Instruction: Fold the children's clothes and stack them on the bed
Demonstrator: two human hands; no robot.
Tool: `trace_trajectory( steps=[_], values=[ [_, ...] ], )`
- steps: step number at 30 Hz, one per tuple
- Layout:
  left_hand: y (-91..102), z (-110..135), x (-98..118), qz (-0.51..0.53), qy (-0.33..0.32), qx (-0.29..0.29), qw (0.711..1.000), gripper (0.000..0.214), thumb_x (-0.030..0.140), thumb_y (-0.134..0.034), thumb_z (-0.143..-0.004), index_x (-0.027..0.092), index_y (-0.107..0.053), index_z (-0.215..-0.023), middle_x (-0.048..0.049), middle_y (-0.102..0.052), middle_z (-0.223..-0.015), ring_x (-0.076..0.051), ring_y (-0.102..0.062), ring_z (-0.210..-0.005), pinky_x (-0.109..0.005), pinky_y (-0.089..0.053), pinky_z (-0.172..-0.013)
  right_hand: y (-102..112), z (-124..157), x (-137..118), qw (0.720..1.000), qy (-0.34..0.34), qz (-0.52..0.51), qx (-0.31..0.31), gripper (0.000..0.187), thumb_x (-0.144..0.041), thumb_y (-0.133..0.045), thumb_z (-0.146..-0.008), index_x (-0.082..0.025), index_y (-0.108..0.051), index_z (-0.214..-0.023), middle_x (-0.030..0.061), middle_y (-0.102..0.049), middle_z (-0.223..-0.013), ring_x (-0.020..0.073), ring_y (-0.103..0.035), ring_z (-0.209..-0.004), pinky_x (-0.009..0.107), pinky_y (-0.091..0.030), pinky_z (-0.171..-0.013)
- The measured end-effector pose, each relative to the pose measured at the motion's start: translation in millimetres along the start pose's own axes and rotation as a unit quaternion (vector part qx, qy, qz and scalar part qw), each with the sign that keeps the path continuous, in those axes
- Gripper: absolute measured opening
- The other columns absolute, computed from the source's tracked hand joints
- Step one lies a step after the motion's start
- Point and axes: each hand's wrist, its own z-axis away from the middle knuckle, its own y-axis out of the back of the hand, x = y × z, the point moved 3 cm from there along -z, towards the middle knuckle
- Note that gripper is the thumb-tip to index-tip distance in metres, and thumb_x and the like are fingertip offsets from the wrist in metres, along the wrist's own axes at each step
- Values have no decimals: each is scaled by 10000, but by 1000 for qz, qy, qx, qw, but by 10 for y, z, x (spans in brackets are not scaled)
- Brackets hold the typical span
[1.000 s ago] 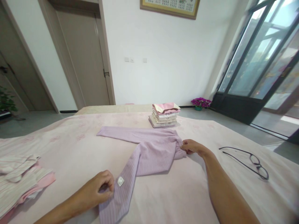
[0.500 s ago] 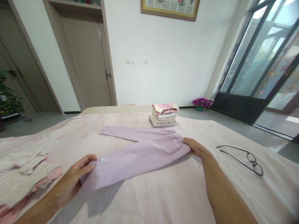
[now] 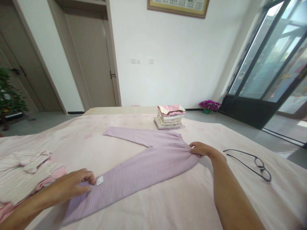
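Observation:
A pair of lavender striped trousers point(image 3: 144, 166) lies spread on the bedspread, its waistband toward the right and both legs pointing left, apart from each other. Over the lower end of the near leg, beside a small white label point(image 3: 100, 180), is my left hand point(image 3: 74, 185). Its thumb and curled fingers are apart, with the fabric lying flat beneath them. At the waistband's near corner, my right hand point(image 3: 201, 149) has its fingers closed on the cloth.
Folded clothes point(image 3: 169, 117) are stacked beyond the trousers. Striped and pink garments point(image 3: 24, 175) lie in a pile at the left. Black-framed glasses point(image 3: 259, 164) rest on the pale pink bedspread point(image 3: 168, 204) at the right.
The near trouser leg, raised in my left hand before, now lies flat and farther out toward the lower left. My left hand has lowered and its grip has loosened; my right hand stays at the waistband.

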Motion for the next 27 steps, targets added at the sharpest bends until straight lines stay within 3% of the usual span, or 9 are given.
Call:
trace_trajectory(
  steps=[3, 6, 8, 10, 12, 14, 17, 20, 27],
  values=[
    [5, 2, 246, -106, -48, 54, 992, 266, 454, -608, -774, 312, -752, -947, -33, -693, -1176, -286, -627, -1089, -389, -458, -980, 13, -34, -180, 986, 15, 110, 121, 297, -286, -690, -713, -166, -708, -983, 133, -704, -944, 274, -654, -873, 390, -496, -779],
    [-208, -89, 646, -123, -126, 67, 982, 395, 512, -492, -900, 330, -682, -1195, -17, -592, -1386, -268, -506, -1308, -435, -367, -1126, -235, -10, -579, 946, 104, 187, 242, 373, -311, -492, -902, -164, -631, -1215, 177, -658, -1187, 300, -610, -1093, 428, -439, -948],
    [-445, -214, 967, -127, -201, 58, 970, 465, 507, -417, -955, 295, -591, -1330, -29, -499, -1481, -249, -400, -1400, -445, -329, -1165, -568, 13, -866, 927, 204, 204, 240, 464, -332, -393, -963, -152, -512, -1374, 168, -578, -1348, 262, -532, -1238, 375, -379, -1044],
    [-696, -385, 1257, -131, -254, 55, 957, 507, 483, -414, -968, 246, -511, -1406, -59, -409, -1544, -243, -295, -1457, -441, -290, -1193, -928, 38, -1070, 900, 284, 245, 220, 546, -366, -330, -990, -99, -402, -1462, 182, -432, -1495, 266, -381, -1384, 390, -300, -1118],
    [-926, -574, 1472, -133, -286, 52, 948, 580, 492, -444, -958, 206, -425, -1462, -97, -343, -1576, -259, -218, -1484, -462, -254, -1207, -1217, 45, -1136, 885, 304, 291, 200, 592, -412, -295, -1000, -111, -335, -1508, 168, -314, -1569, 285, -246, -1458, 460, -216, -1159],
    [-1120, -729, 1605, -135, -324, 45, 935, 633, 512, -408, -967, 191, -337, -1508, -114, -274, -1603, -268, -154, -1500, -484, -200, -1216, -1391, 39, -1103, 879, 308, 319, 175, 616, -459, -245, -1008, -134, -312, -1527, 146, -265, -1592, 283, -198, -1478, 482, -166, -1176],
    [-1316, -848, 1649, -143, -341, 12, 929, 705, 579, -334, -971, 183, -247, -1547, -127, -226, -1617, -271, -139, -1502, -475, -140, -1217, -1441, 6, -979, 880, 298, 334, 156, 642, -496, -202, -1012, -136, -315, -1531, 134, -264, -1594, 269, -205, -1479, 469, -141, -1187],
    [-1362, -823, 1590, -158, -319, -27, 934, 743, 621, -301, -961, 185, -223, -1558, -128, -204, -1622, -273, -143, -1501, -461, -109, -1215, -1371, -61, -877, 883, 279, 340, 163, 642, -500, -209, -1012, -134, -328, -1526, 139, -263, -1593, 271, -202, -1480, 481, -129, -1187],
    [-1064, -526, 1232, -183, -301, -45, 935, 659, 592, -343, -967, 312, -232, -1553, -65, -168, -1637, -267, -143, -1502, -478, -124, -1211, -1221, -197, -743, 890, 237, 341, 190, 608, -495, -278, -1001, -169, -372, -1505, 135, -299, -1581, 287, -207, -1475, 534, -103, -1178]
  ],
)
